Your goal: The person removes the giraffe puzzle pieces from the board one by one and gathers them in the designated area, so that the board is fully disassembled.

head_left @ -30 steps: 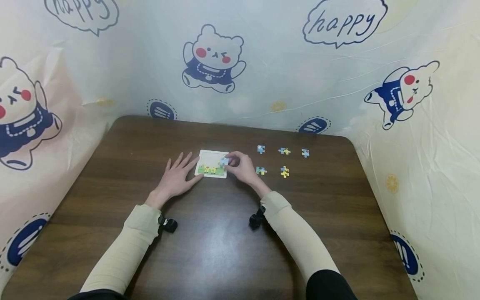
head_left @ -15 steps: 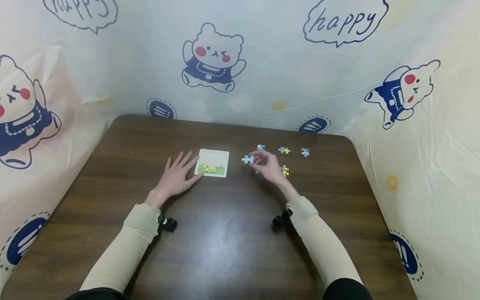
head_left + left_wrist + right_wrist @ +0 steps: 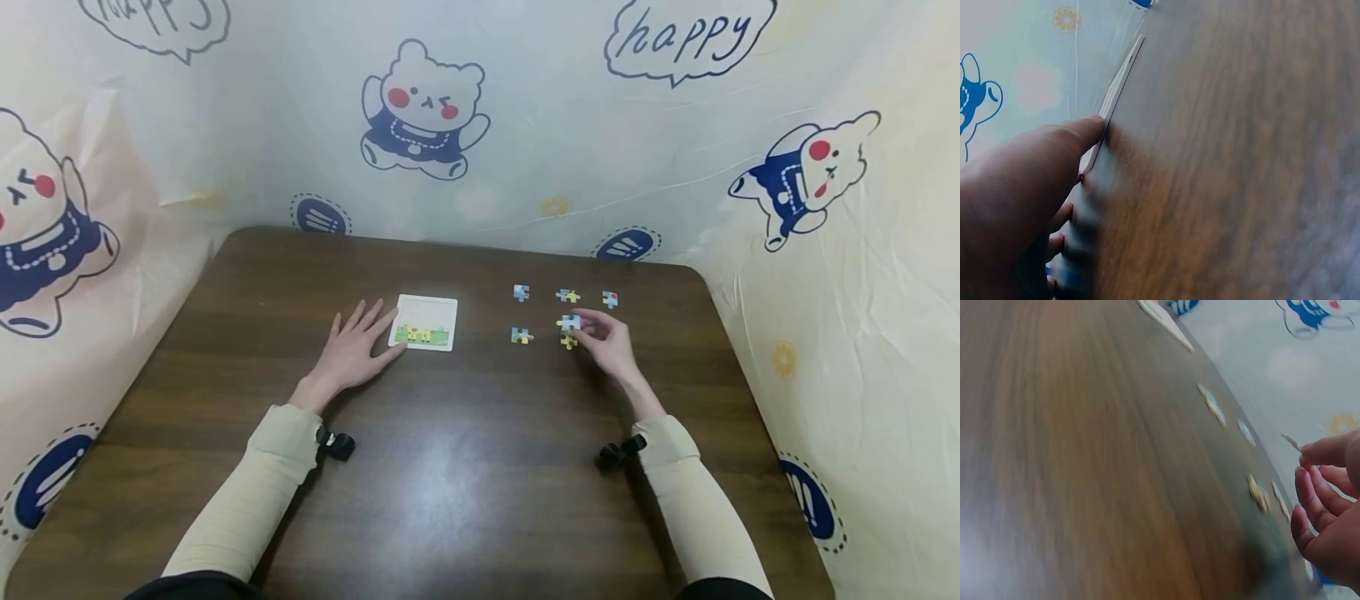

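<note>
A blue puzzle piece (image 3: pixel 569 322) with a yellow tab is pinched between thumb and fingers of my right hand (image 3: pixel 609 343). In the right wrist view the puzzle piece (image 3: pixel 1291 442) shows edge-on at the fingertips, raised above the table. It partly covers a yellow piece (image 3: pixel 569 342) in the head view. My left hand (image 3: pixel 351 348) lies flat with spread fingers, thumb and fingertips at the left and lower edge of a white puzzle tray (image 3: pixel 454 310). A green and yellow picture strip (image 3: pixel 431 336) fills the tray's lower part. The left thumb (image 3: pixel 1088 132) rests on the tray's edge.
More loose pieces lie right of the tray: a blue one (image 3: pixel 521 292), a blue-yellow one (image 3: pixel 567 296), one with a red spot (image 3: pixel 611 299) and a blue-green one (image 3: pixel 522 335). A patterned cloth (image 3: pixel 525 167) hangs behind the brown table (image 3: pixel 450 500).
My right hand has moved from over the tray to the right, carrying the puzzle piece away above the loose pieces. The left hand has stayed at the tray.
</note>
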Action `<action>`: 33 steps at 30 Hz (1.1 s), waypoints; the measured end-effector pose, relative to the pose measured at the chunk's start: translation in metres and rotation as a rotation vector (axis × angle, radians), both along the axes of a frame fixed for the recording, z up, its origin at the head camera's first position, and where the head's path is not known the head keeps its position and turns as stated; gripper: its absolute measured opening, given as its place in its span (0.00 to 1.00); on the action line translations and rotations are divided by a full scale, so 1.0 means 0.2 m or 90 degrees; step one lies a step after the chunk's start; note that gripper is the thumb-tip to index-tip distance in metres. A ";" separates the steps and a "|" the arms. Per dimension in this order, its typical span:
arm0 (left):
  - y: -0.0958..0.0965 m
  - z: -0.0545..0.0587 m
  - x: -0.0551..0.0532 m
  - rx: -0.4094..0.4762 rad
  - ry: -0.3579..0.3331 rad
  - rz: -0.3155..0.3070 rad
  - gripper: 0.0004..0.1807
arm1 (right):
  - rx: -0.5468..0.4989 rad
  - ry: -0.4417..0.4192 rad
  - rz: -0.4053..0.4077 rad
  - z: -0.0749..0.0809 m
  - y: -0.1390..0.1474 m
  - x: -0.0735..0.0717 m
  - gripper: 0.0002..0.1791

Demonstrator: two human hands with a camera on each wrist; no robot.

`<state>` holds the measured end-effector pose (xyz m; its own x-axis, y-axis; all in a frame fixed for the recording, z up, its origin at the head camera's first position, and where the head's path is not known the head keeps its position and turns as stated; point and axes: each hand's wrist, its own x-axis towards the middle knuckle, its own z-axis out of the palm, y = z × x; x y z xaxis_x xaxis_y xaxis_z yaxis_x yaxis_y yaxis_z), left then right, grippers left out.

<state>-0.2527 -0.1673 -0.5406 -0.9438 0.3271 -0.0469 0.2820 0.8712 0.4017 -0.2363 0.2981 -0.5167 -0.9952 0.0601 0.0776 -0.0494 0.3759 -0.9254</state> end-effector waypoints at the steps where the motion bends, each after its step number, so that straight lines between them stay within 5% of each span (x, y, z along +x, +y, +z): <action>1: 0.00 0.00 0.00 0.000 -0.001 0.000 0.46 | 0.000 -0.002 -0.011 -0.01 0.03 0.01 0.21; 11: -0.01 -0.01 -0.01 -0.007 0.001 0.003 0.46 | 0.067 -0.017 -0.082 -0.03 0.23 0.08 0.20; 22: 0.00 -0.01 0.00 -0.005 -0.002 0.001 0.46 | 0.145 -0.053 -0.078 -0.05 0.31 0.11 0.21; 33: 0.00 0.00 0.00 -0.005 0.003 0.001 0.46 | 0.245 -0.009 -0.086 -0.10 0.33 0.13 0.21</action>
<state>-0.2525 -0.1674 -0.5403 -0.9444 0.3258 -0.0448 0.2832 0.8749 0.3930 -0.2109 0.3649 -0.5374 -0.9815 0.1596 0.1055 0.0363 0.6968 -0.7163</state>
